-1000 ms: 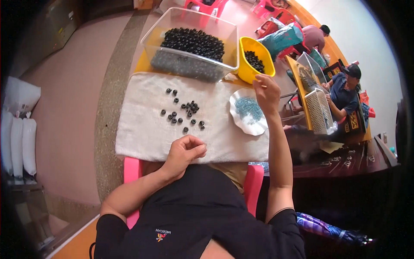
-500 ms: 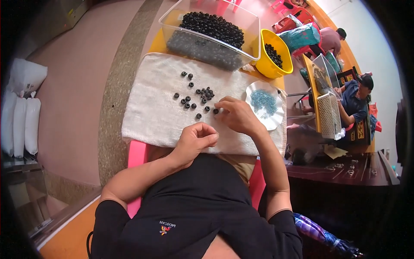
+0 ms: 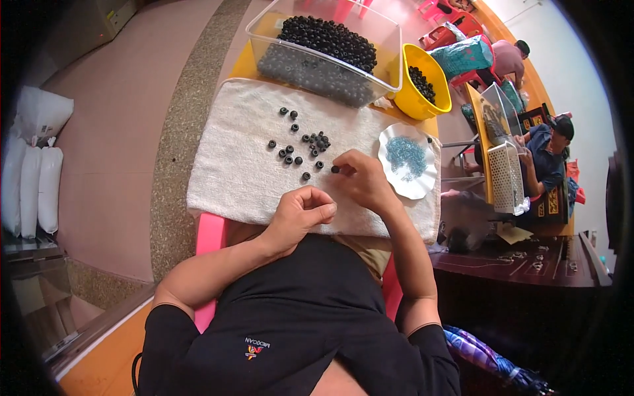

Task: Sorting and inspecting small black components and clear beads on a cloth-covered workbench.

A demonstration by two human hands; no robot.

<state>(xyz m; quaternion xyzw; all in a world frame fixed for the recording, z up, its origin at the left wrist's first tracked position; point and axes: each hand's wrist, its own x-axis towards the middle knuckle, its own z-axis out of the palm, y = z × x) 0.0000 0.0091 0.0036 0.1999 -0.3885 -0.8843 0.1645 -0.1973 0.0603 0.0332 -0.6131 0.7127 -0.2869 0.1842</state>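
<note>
Several small black ring beads (image 3: 300,146) lie scattered on the white towel (image 3: 238,165). Your right hand (image 3: 363,181) pinches one bead (image 3: 335,169) at the cluster's right edge. Your left hand (image 3: 300,212) rests curled shut on the towel's near edge.

Workshop: bead tubs (image 3: 330,49), co-workers' tables (image 3: 492,129)

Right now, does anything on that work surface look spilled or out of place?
Nothing stands out. The loose black rings lie scattered on the white towel, within reach of the right hand. The rest sit inside the clear tub and yellow bowl; the blue bits stay on the white plate.
</note>
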